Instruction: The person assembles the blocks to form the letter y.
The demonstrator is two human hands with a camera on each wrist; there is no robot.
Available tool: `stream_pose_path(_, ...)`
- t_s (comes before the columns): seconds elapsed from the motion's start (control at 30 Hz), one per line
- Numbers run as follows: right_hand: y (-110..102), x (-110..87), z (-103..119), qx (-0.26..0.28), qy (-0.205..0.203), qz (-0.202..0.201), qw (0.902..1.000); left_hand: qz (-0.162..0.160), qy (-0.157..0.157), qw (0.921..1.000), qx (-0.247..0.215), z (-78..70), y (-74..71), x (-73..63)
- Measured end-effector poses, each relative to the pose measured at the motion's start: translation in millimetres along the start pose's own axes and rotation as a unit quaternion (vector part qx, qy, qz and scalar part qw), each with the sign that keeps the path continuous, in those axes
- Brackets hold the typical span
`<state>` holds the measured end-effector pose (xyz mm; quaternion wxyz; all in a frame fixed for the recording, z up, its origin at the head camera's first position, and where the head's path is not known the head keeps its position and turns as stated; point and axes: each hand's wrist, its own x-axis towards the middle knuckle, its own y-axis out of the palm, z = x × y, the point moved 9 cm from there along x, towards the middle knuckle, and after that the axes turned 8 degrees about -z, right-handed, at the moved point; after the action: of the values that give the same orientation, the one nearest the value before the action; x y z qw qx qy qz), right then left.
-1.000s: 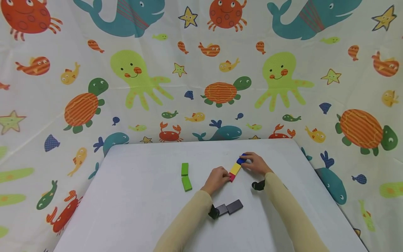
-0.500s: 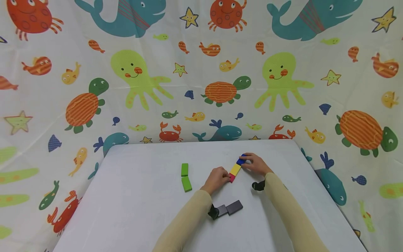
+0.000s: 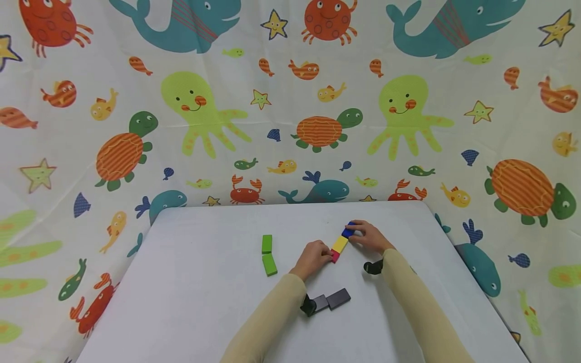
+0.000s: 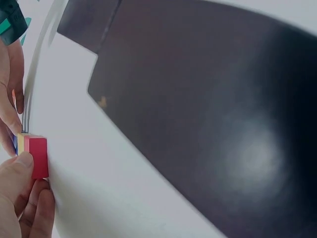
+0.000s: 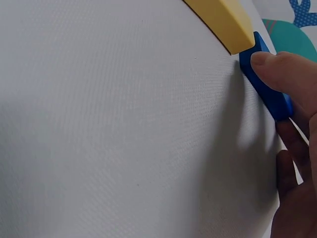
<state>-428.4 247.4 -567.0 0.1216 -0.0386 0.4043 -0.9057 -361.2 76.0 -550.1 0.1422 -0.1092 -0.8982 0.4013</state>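
Three blocks lie end to end on the white table in a slanting row: red, yellow and blue. At the near end, my left hand pinches the red block between thumb and fingers; the left wrist view shows the thumb on the red block. My right hand grips the blue block at the far end. In the right wrist view its thumb presses the side of the blue block, right by the corner of the yellow block.
Two green blocks, one far and one nearer, meet at a slight angle left of the hands. Below the left hand lie two dark grey blocks, the right one plain and the other partly behind the black wrist camera. A sea-animal curtain hangs behind the table.
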Motion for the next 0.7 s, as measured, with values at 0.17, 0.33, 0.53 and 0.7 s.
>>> stream_pose_path(0.17,0.9,-1.0,0.1,0.005,0.003,0.001,1.0,-0.002,0.001,1.0,0.001,0.8,1.3,0.5)
stream_pose_path(0.33,1.5,-0.4,-2.0,0.007,0.0,0.005,1.0,-0.004,0.004,1.0,0.001,-0.2,0.9,-0.2)
stream_pose_path(0.53,1.6,-0.3,-2.5,0.003,-0.009,0.0,1.0,-0.004,0.003,1.0,-0.002,-1.1,0.5,-1.1)
stream_pose_path(0.7,0.1,-1.1,3.3,-0.015,-0.042,-0.022,0.9987,0.001,-0.002,1.0,-0.005,-1.7,-0.4,-1.0)
